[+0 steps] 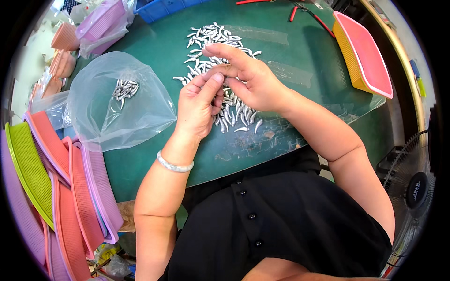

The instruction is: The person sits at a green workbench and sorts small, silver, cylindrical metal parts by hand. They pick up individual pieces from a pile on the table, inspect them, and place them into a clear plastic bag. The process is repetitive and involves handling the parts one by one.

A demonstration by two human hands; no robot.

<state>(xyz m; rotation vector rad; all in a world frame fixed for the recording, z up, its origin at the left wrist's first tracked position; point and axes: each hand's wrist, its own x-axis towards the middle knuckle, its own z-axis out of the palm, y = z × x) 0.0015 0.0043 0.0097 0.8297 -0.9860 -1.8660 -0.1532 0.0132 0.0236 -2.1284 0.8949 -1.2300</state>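
A large spread of small curved silver metal pieces (239,112) lies on the green tabletop under and around my hands. My left hand (197,103) is closed over the pile, thumb pressed against its bent fingers. My right hand (255,79) meets it at the fingertips, thumb and a finger drawn together while the index finger stretches out above. Whatever small thing they pinch is hidden. To the left lies a clear plastic bag (154,100), with a small cluster of the same silver pieces (125,89) showing in it.
Stacked pink, purple and green plastic baskets (35,173) stand at the left. A yellow and pink basket (358,56) sits at the far right, near red-handled pliers (318,21). A blue crate (164,8) is at the back; a fan (415,187) stands at right.
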